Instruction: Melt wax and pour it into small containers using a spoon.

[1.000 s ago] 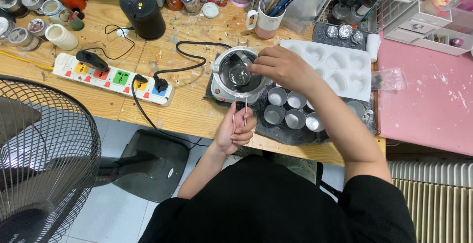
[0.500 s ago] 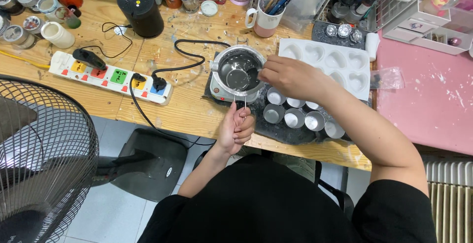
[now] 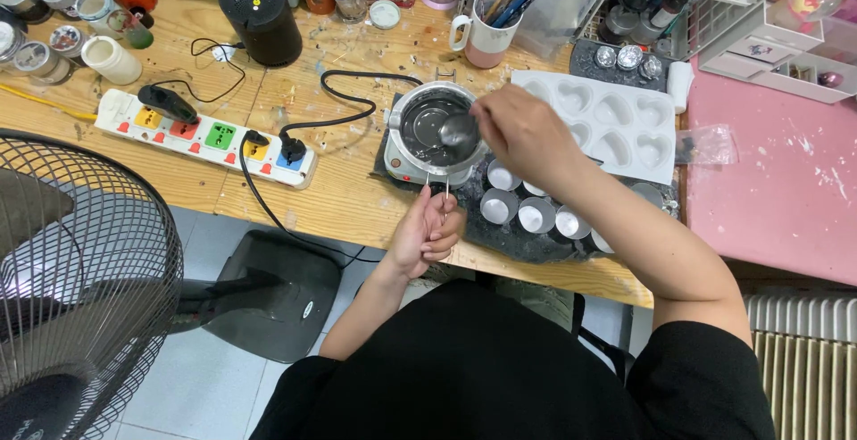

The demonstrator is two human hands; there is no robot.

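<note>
My right hand grips a metal spoon, its bowl lifted over the right side of a small metal pot of clear liquid on a hot plate. My left hand is below the pot at the bench's front edge, pinching thin white wicks upright. Just right of the left hand, several small round metal cups stand on a dark mat; my right forearm covers some of them.
A white heart-shaped mould tray lies right of the pot. A power strip with plugs lies to the left, a black cylinder, jars and a mug of brushes stand behind. A fan stands at lower left, a pink board at right.
The spoon has come up out of the pot's middle and moved to its right rim. My right hand shifted slightly right with it. The left hand holds still.
</note>
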